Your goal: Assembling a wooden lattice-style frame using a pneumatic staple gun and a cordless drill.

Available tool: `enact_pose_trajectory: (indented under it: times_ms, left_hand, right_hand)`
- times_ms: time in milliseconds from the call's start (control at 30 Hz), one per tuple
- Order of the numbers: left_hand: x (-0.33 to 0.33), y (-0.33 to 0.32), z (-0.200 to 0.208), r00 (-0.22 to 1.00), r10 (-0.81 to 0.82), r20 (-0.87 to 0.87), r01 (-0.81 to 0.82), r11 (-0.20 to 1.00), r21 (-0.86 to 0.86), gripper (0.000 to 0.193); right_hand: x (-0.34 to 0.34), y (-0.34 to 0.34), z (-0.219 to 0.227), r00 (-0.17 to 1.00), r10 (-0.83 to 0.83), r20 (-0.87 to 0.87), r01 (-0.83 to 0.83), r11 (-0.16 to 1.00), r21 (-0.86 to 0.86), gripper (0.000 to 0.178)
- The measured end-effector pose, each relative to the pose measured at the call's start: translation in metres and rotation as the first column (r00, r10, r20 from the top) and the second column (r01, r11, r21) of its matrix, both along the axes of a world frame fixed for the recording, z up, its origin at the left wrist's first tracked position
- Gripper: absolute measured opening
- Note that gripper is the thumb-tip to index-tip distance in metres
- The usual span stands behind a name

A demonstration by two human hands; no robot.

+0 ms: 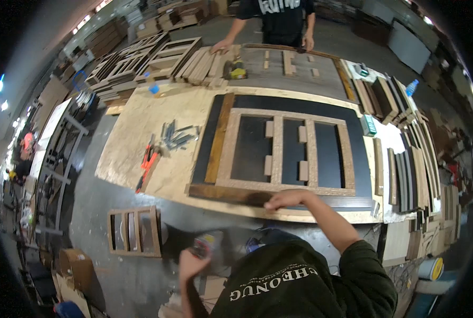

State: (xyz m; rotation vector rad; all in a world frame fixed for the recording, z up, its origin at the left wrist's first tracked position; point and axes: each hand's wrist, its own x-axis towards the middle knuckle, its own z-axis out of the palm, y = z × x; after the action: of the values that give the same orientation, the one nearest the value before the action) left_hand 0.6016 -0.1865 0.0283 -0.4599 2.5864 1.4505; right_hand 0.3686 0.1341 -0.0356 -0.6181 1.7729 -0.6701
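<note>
Before me a black panel rests on the work table. On it lies a wood-grain frame with upright bars and small blocks against them. A brown strip runs along the panel's left side, another brown strip along its front edge. My right hand is at that front strip, fingers curled; whether anything is in them is hidden. Low beside my body, clear of the table, my left hand closes round a small container-like thing, pale and clear with some red, too blurred to name.
Orange-handled tools and grey metal pieces lie on the table's left. Across it, a co-worker's hand touches stacked wood strips. More boards stand at the right. A small wooden frame is on the floor.
</note>
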Motion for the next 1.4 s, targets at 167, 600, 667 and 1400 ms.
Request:
enact_pose_trajectory:
  times_ms: [167,600,667,1400]
  left_hand:
    - [-0.126,-0.056,-0.015,0.997,0.012,0.08,0.026,0.889,-0.456,0.033]
    - [-0.295,-0.064,-0.131,0.965,0.182,-0.188,-0.252,0.459,-0.852,0.059]
    - [-0.314,-0.051,-0.154,0.902,-0.08,-0.424,-0.338,0.482,-0.808,0.057]
    - [-0.359,0.068,-0.135,0.883,-0.263,-0.388,-0.077,0.736,-0.673,0.062]
  right_hand:
    - [-0.016,0.156,0.03,0.845,-0.415,-0.337,0.438,0.899,-0.008,0.061]
    - [-0.001,0.312,-0.057,-0.21,-0.88,-0.426,0.884,0.016,-0.468,0.051]
    - [-0.038,0.318,-0.086,-0.362,-0.927,-0.1,0.69,-0.194,-0.697,0.042]
    - [-0.23,0.188,-0.046,0.157,-0.367,-0.917,0.703,0.694,-0.158,0.055]
